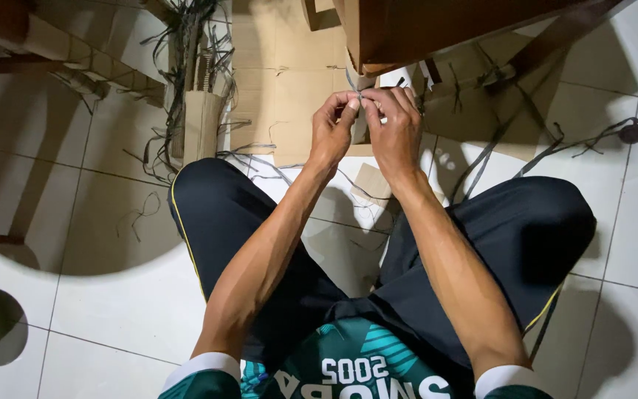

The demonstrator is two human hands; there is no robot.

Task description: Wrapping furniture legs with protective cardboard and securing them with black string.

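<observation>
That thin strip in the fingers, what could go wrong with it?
1. Both hands, left hand and right hand, pinch the thin strip by the fingertips only; it might slip out or snap if pulled hard.
2. Its narrow edge could perhaps nick a finger.
3. Loose strips lie across the tiled floor beside the knees; standing up, a foot could slide or tangle in them.

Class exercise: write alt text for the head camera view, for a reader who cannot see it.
Seen from above, a seated person's left hand and right hand meet, pinching a thin grey strip. Beyond lie flat cardboard and loose strips on a white tiled floor.
</observation>
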